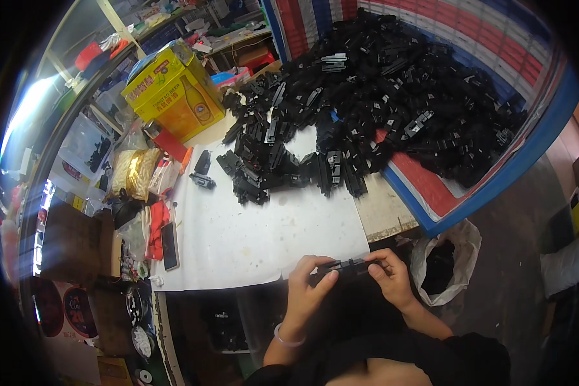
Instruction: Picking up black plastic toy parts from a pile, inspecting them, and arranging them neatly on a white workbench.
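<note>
Left hand (309, 283): fingers curled shut on the left end of the black plastic part (344, 266).
Right hand (389, 276): fingers pinch its right end.
Part: at six o'clock, off the white table (251, 238) edge.
Pile of black parts (379, 96): at twelve o'clock.

The small part (344, 266) pinched between the hands is black, like the heap of black plastic parts (392, 96) at the far edge of the white-covered counter (251, 238). That heap spills onto a red, white and blue striped sheet (424, 183). A yellow carton (174, 90) stands at the counter's far left corner.
</note>
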Demonstrator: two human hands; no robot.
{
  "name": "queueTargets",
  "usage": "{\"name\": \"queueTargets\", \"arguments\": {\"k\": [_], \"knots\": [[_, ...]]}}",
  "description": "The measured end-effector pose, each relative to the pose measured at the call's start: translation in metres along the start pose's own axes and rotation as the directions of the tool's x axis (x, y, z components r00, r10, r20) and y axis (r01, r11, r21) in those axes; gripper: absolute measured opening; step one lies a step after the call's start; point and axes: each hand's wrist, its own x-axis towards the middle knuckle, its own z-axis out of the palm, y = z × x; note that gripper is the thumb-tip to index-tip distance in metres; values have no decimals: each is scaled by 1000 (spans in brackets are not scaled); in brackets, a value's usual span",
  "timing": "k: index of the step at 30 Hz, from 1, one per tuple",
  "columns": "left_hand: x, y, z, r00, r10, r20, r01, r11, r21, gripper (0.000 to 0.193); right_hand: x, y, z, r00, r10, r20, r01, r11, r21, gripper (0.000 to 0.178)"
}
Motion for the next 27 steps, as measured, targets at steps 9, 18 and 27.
{"name": "queueTargets", "arguments": {"k": [9, 18, 27], "knots": [[-1, -10, -4, 998, 55, 29, -53, 995, -86, 53, -1, 1, 2, 998, -11, -62, 14, 999, 49, 27], [-8, -15, -4, 1000, -23, 22, 26, 988, -150, 45, -2, 1, 2, 997, -20, -69, 25, 998, 63, 27], [-19, -23, -14, 998, -55, -5, 53, 979, -199, 35, 5, 9, -2, 1000, -19, -13, 19, 999, 29, 23]]}}
